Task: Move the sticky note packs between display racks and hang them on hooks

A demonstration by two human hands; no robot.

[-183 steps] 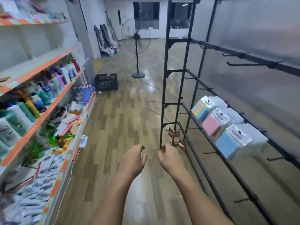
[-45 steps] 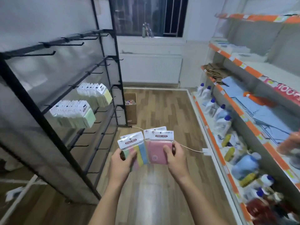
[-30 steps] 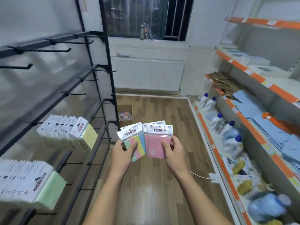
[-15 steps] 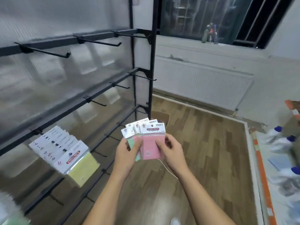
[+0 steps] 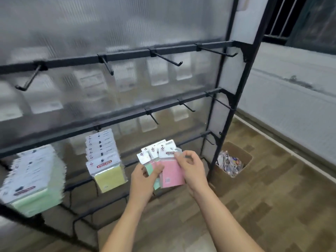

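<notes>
I hold a fanned stack of sticky note packs (image 5: 169, 171) in front of a black display rack (image 5: 234, 99). My left hand (image 5: 143, 180) grips the stack from below. My right hand (image 5: 190, 168) pinches the front pink pack at its white header. Green packs show behind the pink one. On the rack's middle bar, a bundle of yellow packs (image 5: 105, 160) hangs on a hook, and a blurred bundle of green packs (image 5: 32, 180) hangs further left. Two bare hooks (image 5: 153, 118) (image 5: 187, 107) stick out of the same bar just above my hands.
The top bar carries several bare hooks (image 5: 169, 60). A frosted panel backs the rack. A cardboard box (image 5: 232, 160) of small wrapped items stands on the wooden floor right of the rack post. A white wall with a radiator (image 5: 294, 110) runs along the right.
My view has turned left to face the rack and come closer. The packs have moved nearer the middle bar, and my right hand has shifted up to the pink pack's header.
</notes>
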